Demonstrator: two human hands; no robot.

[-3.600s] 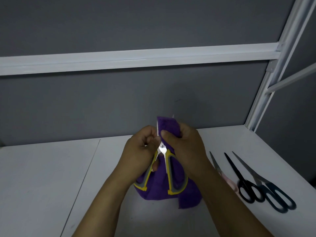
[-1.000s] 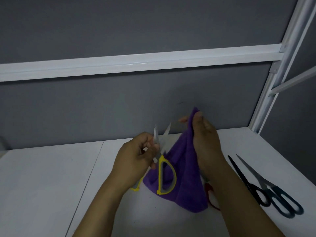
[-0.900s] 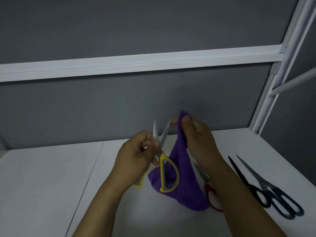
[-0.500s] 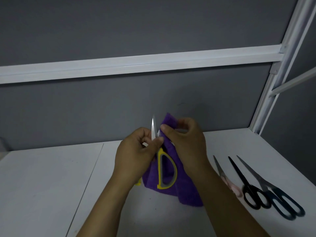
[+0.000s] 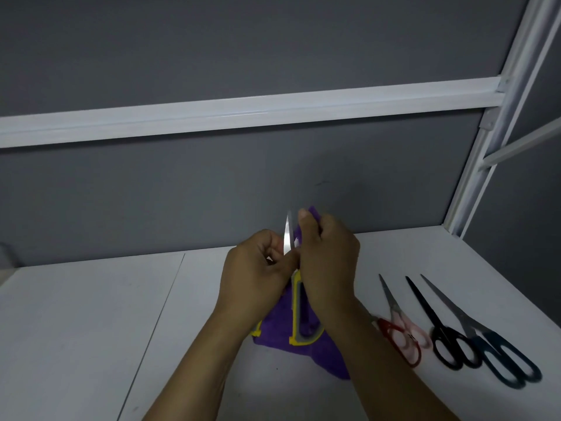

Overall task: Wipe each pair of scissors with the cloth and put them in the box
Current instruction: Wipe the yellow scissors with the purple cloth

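Scissors [image 5: 297,314], yellow: held above desk [image 5: 91,329], points upward. Left hand [image 5: 258,275] fingers curled round pivot; right hand [image 5: 328,268] pinches cloth [image 5: 306,355] on one blade. Hazard: bare blade beside thumb; a slip could cut.

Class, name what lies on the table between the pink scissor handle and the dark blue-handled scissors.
The black-handled scissors lie there, blades pointing away from the person; the head view shows this.

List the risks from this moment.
One bare blade of the yellow-handled scissors points up between the left hand and the right hand; if the purple cloth slips, a finger might get nicked. The right forearm lies close beside the red-handled scissors and might knock them.
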